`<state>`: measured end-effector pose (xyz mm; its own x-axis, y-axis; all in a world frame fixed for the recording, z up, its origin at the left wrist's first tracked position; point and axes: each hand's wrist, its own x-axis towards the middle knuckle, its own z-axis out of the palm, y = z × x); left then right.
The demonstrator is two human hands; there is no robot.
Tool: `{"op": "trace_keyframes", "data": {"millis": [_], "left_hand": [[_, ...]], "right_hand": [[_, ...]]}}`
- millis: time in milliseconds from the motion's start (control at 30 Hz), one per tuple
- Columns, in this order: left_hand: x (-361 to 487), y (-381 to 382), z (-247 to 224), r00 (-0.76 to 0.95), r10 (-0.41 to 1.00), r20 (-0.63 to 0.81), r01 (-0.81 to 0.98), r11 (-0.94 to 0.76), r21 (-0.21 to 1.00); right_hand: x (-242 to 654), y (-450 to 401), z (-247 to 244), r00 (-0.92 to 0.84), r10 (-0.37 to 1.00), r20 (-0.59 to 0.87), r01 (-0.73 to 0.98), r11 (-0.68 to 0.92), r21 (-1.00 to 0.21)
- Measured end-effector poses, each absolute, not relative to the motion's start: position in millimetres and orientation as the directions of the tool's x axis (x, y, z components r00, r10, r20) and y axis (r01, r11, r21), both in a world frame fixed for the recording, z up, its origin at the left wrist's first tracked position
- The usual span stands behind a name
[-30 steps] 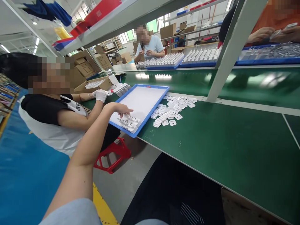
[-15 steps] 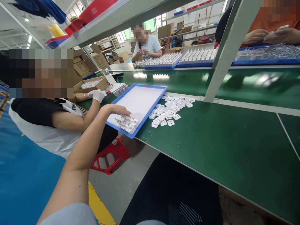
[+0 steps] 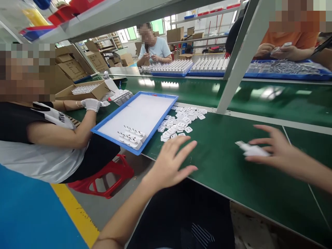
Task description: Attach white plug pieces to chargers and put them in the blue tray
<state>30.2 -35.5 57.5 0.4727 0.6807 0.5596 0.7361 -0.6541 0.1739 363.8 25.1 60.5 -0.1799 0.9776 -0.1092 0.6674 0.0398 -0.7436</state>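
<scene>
My left hand (image 3: 172, 160) hovers over the near edge of the green table (image 3: 212, 162), fingers spread and holding nothing. On the right, my right hand (image 3: 277, 147) grips white plastic parts (image 3: 254, 150) between thumb and fingers; motion blurs their shape. A blue-rimmed tray (image 3: 157, 136) with a white bottom lies at the left, and several white parts with metal pins (image 3: 132, 137) stand in its near corner. Beside the tray's right side is a loose pile of flat white square pieces (image 3: 181, 121), just beyond my left hand.
A person with a white-gloved hand (image 3: 92, 104) sits at the left on a red stool (image 3: 103, 180). A slanted metal post (image 3: 238, 65) rises behind the table. Across it, two people work near trays of pinned parts (image 3: 172, 67). An open carton (image 3: 98, 90) stands back left.
My left hand has left the tray's near corner and moved right, over the table edge. My right hand has come into view with white parts. The view has shifted right.
</scene>
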Motion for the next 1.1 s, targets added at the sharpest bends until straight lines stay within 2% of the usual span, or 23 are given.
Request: {"op": "trace_keyframes", "data": {"millis": [33, 133, 233, 267, 300, 367, 400, 533, 700, 933, 1100], "left_hand": [[42, -37, 47, 0.514, 0.653, 0.556, 0.7, -0.694, 0.168], [55, -35, 22, 0.534, 0.633, 0.561, 0.618, -0.745, 0.253], [36, -30, 8, 0.327, 0.741, 0.586, 0.581, -0.647, 0.494], [28, -29, 4, 0.228, 0.785, 0.576, 0.547, -0.592, 0.591], [20, -29, 0, 0.134, 0.82, 0.556, 0.494, -0.542, 0.68], [8, -29, -8, -0.009, 0.864, 0.503, 0.361, -0.467, 0.808], [5, -29, -11, -0.048, 0.875, 0.481, 0.305, -0.446, 0.842], [6, -28, -21, -0.085, 0.884, 0.46, 0.231, -0.431, 0.872], [8, -25, -24, -0.063, 0.853, 0.519, 0.348, -0.469, 0.812], [7, -24, -18, -0.047, 0.855, 0.517, 0.438, -0.447, 0.78], [8, -23, -18, -0.079, 0.879, 0.469, 0.397, -0.404, 0.824]], "right_hand": [[338, 24, 62, -0.317, 0.921, -0.226, 0.6, 0.01, -0.8], [271, 22, 76, -0.549, 0.786, -0.283, 0.441, -0.014, -0.897], [234, 39, 87, -0.765, 0.577, -0.286, 0.342, -0.012, -0.94], [227, 50, 86, -0.778, 0.567, -0.271, 0.34, 0.018, -0.94], [220, 63, 81, -0.754, 0.613, -0.236, 0.358, 0.082, -0.93], [208, 89, 64, -0.624, 0.765, -0.163, 0.517, 0.247, -0.82], [201, 100, 53, -0.583, 0.801, -0.138, 0.566, 0.278, -0.776], [180, 122, 21, -0.549, 0.83, -0.102, 0.646, 0.344, -0.681], [176, 127, 17, -0.566, 0.815, -0.125, 0.676, 0.373, -0.636], [177, 129, 17, -0.556, 0.812, -0.177, 0.677, 0.319, -0.663], [179, 120, 28, -0.539, 0.83, -0.145, 0.634, 0.286, -0.718]]}}
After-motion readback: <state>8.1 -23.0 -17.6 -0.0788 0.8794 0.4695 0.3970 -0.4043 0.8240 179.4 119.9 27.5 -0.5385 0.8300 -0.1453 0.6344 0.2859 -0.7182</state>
